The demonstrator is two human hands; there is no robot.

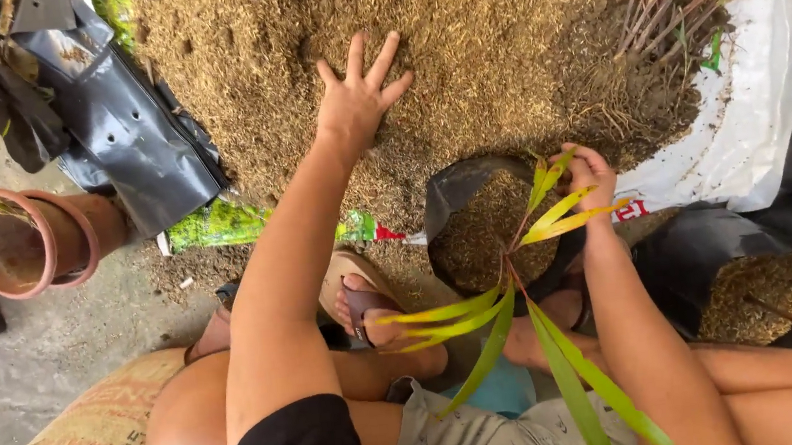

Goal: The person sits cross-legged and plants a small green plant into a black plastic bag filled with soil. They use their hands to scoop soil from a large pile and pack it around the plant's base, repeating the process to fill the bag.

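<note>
While the left hand lies flat with fingers spread apart on the big heap of rice husk at the top middle of the frame, the right hand is pinched together on the young plant, holding it upright over the black grow bag at centre right; the bag looks partly filled with the same husk mix. To do this well, I judge the plant should be kept centred and straight; husk should be raked in by cupped handfuls rather than pushed; the bag rim should stay open. A clay pot lies tipped at the left edge; more filled bags sit at the right.
</note>
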